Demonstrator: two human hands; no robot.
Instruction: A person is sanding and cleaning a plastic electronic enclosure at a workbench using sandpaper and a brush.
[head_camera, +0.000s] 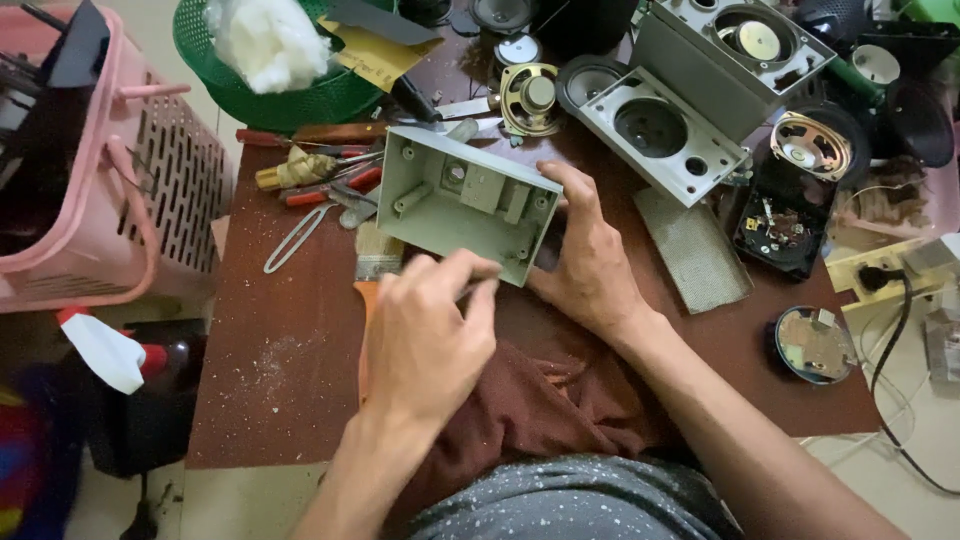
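Grey plastic speaker shell sits tipped on the brown bench, open side facing me so I can see the screw posts inside. My right hand wraps its far end, thumb on the top edge, grip closed on it to keep it from sliding. My left hand is at the near bottom corner, fingers pinched round something thin and dark, prob. a small tool, can't tell what exactly; tip meets the shell's lower edge. Paintbrush lies just beside the shell, partly under my left hand. Red-handled pliers & a screwdriver sit near, left of the shell. Green basket w/ white stuffing at back. Pink crate off the bench's left edge. 2nd grey speaker front and loose speaker cones lie behind, well apart from my hands.
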